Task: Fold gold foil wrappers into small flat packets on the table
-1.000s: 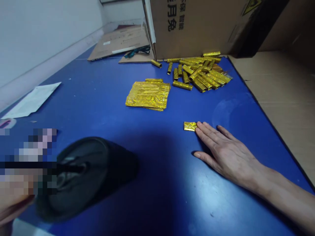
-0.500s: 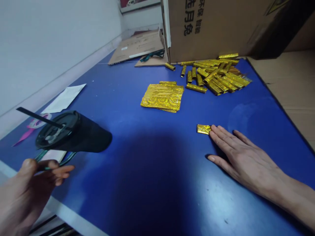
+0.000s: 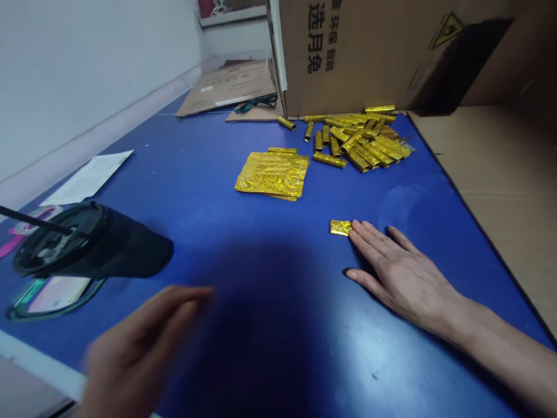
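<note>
My right hand (image 3: pixel 402 273) lies flat on the blue table (image 3: pixel 209 226), fingers stretched out. Its fingertips press on the end of a small folded gold foil paper (image 3: pixel 339 227). Low on the left, my left hand (image 3: pixel 139 348) is above the table, blurred by motion. Nothing shows in it, and its grip is unclear. Beyond both hands sits a stack of flat gold foil paper sheets (image 3: pixel 272 175). Behind and to its right is a pile of folded gold foil paper tubes (image 3: pixel 361 142).
A dark tumbler with a straw (image 3: pixel 117 241) stands at the left beside a phone-like object with a green edge (image 3: pixel 56 293). A white paper (image 3: pixel 89 177) lies behind it. A large cardboard box (image 3: pixel 369 58) stands at the back, with flat cardboard (image 3: pixel 230 87) to its left.
My left hand has moved right, away from the phone-like object by the tumbler. My right hand stays on the folded gold paper. The view has shifted slightly to the right.
</note>
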### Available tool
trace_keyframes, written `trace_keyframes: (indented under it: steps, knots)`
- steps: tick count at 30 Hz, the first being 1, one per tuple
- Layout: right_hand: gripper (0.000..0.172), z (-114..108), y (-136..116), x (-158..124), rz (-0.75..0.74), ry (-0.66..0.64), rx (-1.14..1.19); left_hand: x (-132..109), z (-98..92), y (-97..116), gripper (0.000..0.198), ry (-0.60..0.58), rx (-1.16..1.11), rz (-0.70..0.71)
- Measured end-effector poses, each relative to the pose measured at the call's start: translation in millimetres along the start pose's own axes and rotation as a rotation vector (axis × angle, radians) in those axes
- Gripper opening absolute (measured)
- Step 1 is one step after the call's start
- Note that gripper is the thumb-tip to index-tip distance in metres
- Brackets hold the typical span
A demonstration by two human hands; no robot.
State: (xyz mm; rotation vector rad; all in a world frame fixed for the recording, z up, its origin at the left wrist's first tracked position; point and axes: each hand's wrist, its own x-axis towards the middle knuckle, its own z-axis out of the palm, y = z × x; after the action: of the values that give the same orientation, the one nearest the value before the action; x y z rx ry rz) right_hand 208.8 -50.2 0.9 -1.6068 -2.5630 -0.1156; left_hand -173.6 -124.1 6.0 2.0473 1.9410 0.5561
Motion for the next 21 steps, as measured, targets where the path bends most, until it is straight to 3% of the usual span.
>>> trace_keyframes:
  steps: [3, 4, 6, 8, 12, 21]
  knots:
    - [0.06, 0, -1, 1, 0.012, -0.018, 0.002, 70, 22.0, 122, 0.034, -0.291, -0.094, 0.475]
    - [0.06, 0, -1, 1, 0.013, -0.023, 0.002, 88, 31.7, 151, 0.037, -0.322, -0.063, 0.611]
    - [0.061, 0, -1, 1, 0.013, -0.031, 0.004, 111, 54.0, 185, 0.048, -0.343, 0.056, 0.759]
    - [0.061, 0, 0, 2, 0.008, -0.039, 0.015, 122, 76.3, 197, 0.059, -0.348, 0.178, 0.785]
    - [0.059, -3, 1, 5, 0.023, -0.065, 0.061, 126, 102.2, 192, 0.065, -0.325, 0.282, 0.796]
    - [0.062, -4, 0, 7, 0.107, -0.072, 0.155, 133, 106.5, 183, 0.066, -0.271, 0.339, 0.859]
